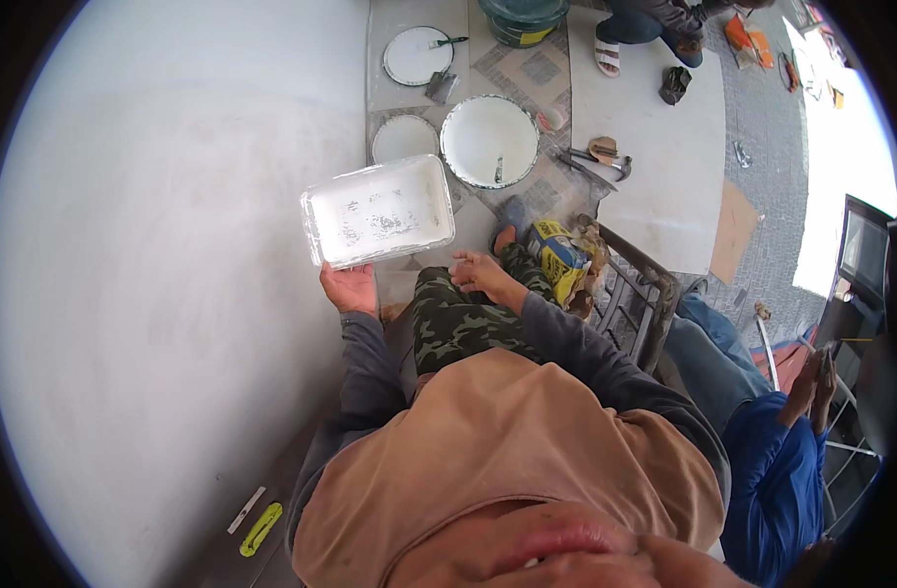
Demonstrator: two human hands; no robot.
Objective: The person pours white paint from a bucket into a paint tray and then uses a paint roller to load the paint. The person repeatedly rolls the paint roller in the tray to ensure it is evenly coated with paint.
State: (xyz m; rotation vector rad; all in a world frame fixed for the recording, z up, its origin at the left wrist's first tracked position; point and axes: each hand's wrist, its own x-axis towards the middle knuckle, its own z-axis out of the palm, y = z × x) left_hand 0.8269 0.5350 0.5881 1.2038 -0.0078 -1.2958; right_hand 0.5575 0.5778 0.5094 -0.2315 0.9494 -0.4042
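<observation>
My left hand [348,288] grips the near left edge of a white rectangular paint tray [385,214], fingers under it and thumb at the rim. Dark speckles and smears show through the white coating inside the tray. My right hand [485,277] hovers over my camouflage trousers, just off the tray's near right corner, its fingers loosely apart and nothing in them. Beyond the tray stands a bucket of white paint [478,132] with a small tool leaning inside. A white round lid [403,139] lies beside the bucket, partly covered by the tray.
A white wall [174,245] rises close on my left. Farther off are a paintbrush [450,41] on another lid, a green bucket [523,24], and a hammer [615,162]. Right of me stand a metal frame [645,294] and a person in blue [777,461]; another person crouches far right.
</observation>
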